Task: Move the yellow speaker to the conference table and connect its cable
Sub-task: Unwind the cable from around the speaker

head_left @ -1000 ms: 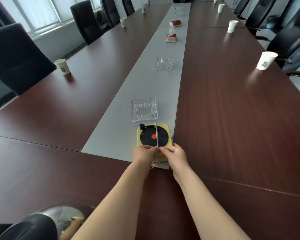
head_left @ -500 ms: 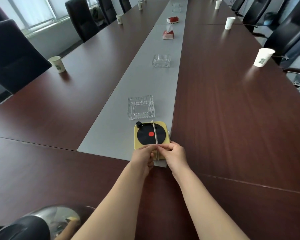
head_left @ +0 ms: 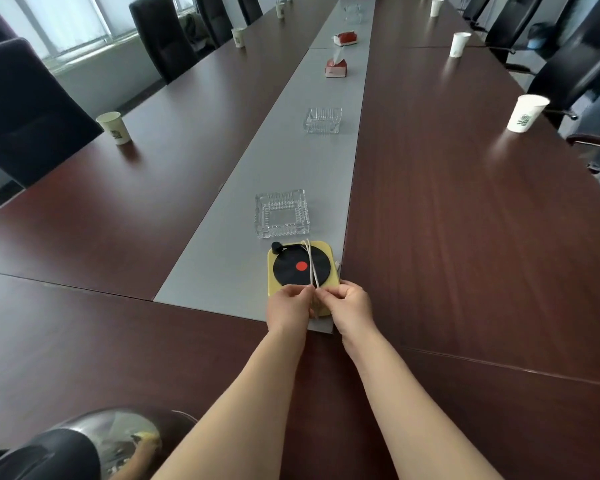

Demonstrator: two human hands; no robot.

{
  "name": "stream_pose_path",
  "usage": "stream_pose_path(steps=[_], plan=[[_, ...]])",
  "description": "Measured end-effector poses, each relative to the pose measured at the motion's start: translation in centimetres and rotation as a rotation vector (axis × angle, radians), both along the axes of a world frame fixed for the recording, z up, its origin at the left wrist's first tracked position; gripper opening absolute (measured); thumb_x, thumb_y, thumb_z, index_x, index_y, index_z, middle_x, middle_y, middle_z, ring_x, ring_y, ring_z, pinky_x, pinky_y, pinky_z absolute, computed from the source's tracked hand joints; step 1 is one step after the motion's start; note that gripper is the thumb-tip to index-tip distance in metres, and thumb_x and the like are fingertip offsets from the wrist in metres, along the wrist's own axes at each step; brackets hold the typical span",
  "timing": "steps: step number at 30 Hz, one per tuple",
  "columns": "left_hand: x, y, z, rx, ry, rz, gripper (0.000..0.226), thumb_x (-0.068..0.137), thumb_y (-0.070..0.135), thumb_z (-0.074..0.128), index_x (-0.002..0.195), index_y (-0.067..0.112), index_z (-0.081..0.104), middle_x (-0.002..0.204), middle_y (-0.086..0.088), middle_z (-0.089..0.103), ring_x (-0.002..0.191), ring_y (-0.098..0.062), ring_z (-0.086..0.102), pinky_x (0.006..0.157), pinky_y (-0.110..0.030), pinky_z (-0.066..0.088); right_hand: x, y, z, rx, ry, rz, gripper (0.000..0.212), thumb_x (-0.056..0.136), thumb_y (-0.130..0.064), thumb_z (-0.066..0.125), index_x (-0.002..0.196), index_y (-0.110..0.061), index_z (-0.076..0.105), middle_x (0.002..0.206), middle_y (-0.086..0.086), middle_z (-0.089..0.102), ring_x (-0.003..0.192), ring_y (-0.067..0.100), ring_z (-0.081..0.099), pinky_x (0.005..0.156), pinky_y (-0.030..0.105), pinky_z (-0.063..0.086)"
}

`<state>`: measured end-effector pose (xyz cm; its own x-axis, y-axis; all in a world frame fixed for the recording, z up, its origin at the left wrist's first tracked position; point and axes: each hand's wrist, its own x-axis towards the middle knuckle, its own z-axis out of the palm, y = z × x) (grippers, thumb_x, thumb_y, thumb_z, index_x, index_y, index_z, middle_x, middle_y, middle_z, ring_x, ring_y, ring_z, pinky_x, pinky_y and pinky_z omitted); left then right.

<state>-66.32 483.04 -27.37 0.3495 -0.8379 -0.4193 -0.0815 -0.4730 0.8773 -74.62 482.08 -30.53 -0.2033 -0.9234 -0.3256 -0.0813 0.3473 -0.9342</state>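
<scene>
Yellow speaker sits on the grey strip, lower centre — left hand and right hand both pinch the cable wrapped over it, probably to unwind it

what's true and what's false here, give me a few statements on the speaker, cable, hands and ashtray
1. The speaker lies on the grey strip of the table. True.
2. The cable runs across the speaker's top. True.
3. Only the right hand holds the cable. False: the left hand pinches it too, and the two meet at the speaker's near edge.
4. The nearest ashtray stands on the speaker. False: it sits on the strip just beyond the speaker.
5. A cup stands upright on the table. True.
</scene>
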Motion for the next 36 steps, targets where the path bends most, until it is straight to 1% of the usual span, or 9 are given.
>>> stream_pose_path(steps=[4, 8, 11, 13, 16, 21, 28, 33, 36], plan=[[-0.2, -0.1, 0.3, -0.056, -0.139, -0.045, 0.007, 0.087, 0.018, 0.057, 0.082, 0.015, 0.059, 0.057, 0.002, 0.055, 0.048, -0.011, 0.049, 0.052, -0.024, 0.038, -0.2, -0.1, -0.1, -0.039, 0.008, 0.01, 0.016, 0.084, -0.017, 0.07, 0.09, -0.002, 0.074, 0.138, 0.007, 0.044, 0.126, 0.021, 0.048, 0.106, 0.041, 0.043], [-0.4, -0.2, 0.5, -0.085, -0.197, -0.121, 0.014, 0.09, 0.025, 0.056, 0.081, 0.018, 0.064, 0.053, 0.002, 0.055, 0.05, -0.013, 0.05, 0.057, -0.026, 0.04, -0.6, 0.0, 0.1, -0.063, 0.059, 0.049, 0.015, 0.086, -0.017, 0.067, 0.081, -0.005, 0.073, 0.137, 0.009, 0.045, 0.127, 0.021, 0.047, 0.108, 0.042, 0.04], [-1.3, -0.3, 0.6, -0.127, -0.269, -0.095, 0.02, 0.089, 0.027, 0.055, 0.092, 0.013, 0.069, 0.076, -0.004, 0.07, 0.073, -0.021, 0.065, 0.072, -0.03, 0.049, -0.2, -0.1, 0.1, -0.066, 0.114, 0.056, 0.03, 0.088, -0.015, 0.06, 0.058, -0.01, 0.063, 0.136, 0.012, 0.043, 0.125, 0.032, 0.047, 0.104, 0.047, 0.042], [-1.8, -0.3, 0.7, -0.112, -0.348, -0.061, 0.025, 0.091, 0.027, 0.053, 0.102, 0.012, 0.069, 0.096, -0.004, 0.072, 0.092, -0.022, 0.065, 0.077, -0.029, 0.047, 0.2, 0.0, 0.3, -0.054, 0.157, 0.076, 0.025, 0.09, -0.015, 0.056, 0.067, -0.012, 0.067, 0.136, 0.015, 0.044, 0.125, 0.035, 0.045, 0.105, 0.047, 0.04], [-1.7, -0.4, 0.8, -0.064, -0.382, -0.022, 0.025, 0.093, 0.027, 0.05, 0.103, 0.011, 0.067, 0.096, -0.003, 0.069, 0.094, -0.021, 0.063, 0.072, -0.025, 0.038, 0.0, 0.1, 0.4, -0.053, 0.213, 0.087, 0.022, 0.091, -0.017, 0.055, 0.075, -0.008, 0.067, 0.133, 0.017, 0.047, 0.125, 0.033, 0.045, 0.106, 0.04, 0.038], [-0.7, -0.2, 0.1, -0.076, -0.092, -0.041, 0.02, 0.089, 0.023, 0.058, 0.071, 0.018, 0.065, 0.053, -0.001, 0.058, 0.05, -0.014, 0.051, 0.064, -0.028, 0.042, -0.3, -0.3, 0.2, -0.037, 0.189, 0.112, 0.028, 0.092, -0.021, 0.057, 0.068, -0.009, 0.067, 0.12, 0.019, 0.057, 0.113, 0.022, 0.053, 0.089, 0.028, 0.04], [-1.2, -0.4, 0.5, 0.004, 0.077, -0.11, 0.035, 0.092, 0.017, 0.053, 0.057, 0.015, 0.057, 0.03, 0.007, 0.042, 0.029, -0.006, 0.036, 0.038, -0.015, 0.032, -0.2, -0.1, -0.5, -0.041, 0.047, 0.081, 0.048, 0.09, -0.017, 0.054, 0.042, -0.017, 0.055, 0.095, 0.021, 0.058, 0.068, 0.015, 0.052, 0.059, 0.021, 0.041], [-1.2, -1.0, 1.1, 0.065, 0.378, 0.032, 0.02, 0.085, 0.006, 0.059, 0.065, 0.007, 0.06, 0.032, 0.006, 0.037, 0.024, -0.004, 0.028, 0.03, -0.01, 0.023, -0.5, 0.3, 0.5, -0.059, 0.113, 0.1, 0.02, 0.09, -0.018, 0.059, 0.078, -0.009, 0.072, 0.127, 0.016, 0.052, 0.11, 0.02, 0.053, 0.093, 0.03, 0.044], [-0.9, -0.9, 0.9, 0.097, 0.497, 0.069, 0.017, 0.085, 0.008, 0.06, 0.069, 0.008, 0.062, 0.033, 0.006, 0.034, 0.023, -0.003, 0.026, 0.03, -0.008, 0.021, -1.0, 0.5, 0.3, -0.115, 0.153, 0.118, 0.027, 0.089, -0.018, 0.063, 0.105, 0.002, 0.071, 0.134, 0.01, 0.048, 0.118, 0.014, 0.048, 0.087, 0.01, 0.034]])
